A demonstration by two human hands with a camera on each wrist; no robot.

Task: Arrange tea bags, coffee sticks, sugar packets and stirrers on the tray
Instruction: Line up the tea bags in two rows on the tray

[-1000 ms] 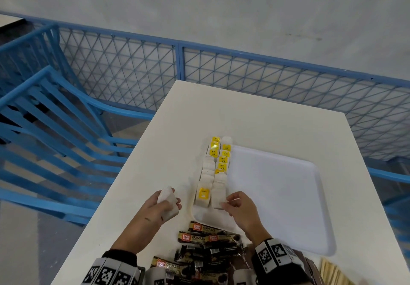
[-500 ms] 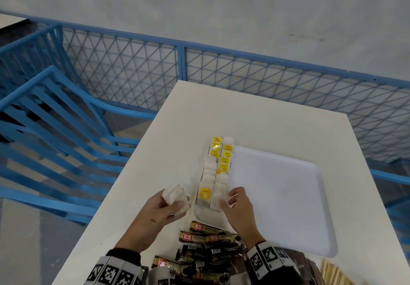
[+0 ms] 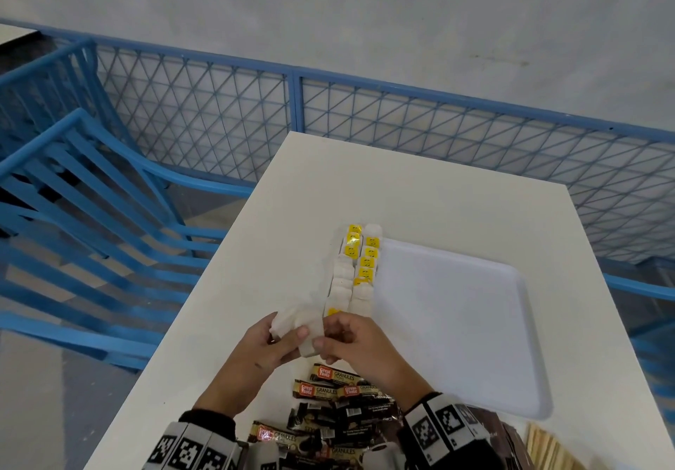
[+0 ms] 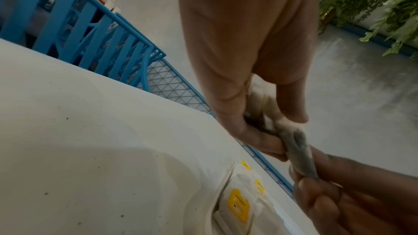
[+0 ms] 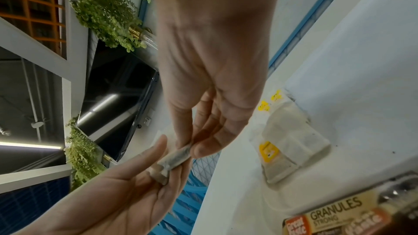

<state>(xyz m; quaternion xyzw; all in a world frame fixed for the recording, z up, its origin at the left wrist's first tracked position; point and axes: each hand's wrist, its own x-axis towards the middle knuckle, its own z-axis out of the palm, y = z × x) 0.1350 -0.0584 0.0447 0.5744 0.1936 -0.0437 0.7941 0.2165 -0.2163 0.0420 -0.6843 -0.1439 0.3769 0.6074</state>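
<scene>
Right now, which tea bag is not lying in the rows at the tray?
The white tea bag held up between the hands: the left hand holds it and the right hand pinches its end. All others lie in the two rows.

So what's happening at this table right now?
A person is laying out drink supplies. The left hand holds a small bunch of tea bags, and the right hand pinches one of them. Two rows of tea bags already line the left edge of the white tray. Coffee sticks and wooden stirrers wait on the table nearby.
</scene>
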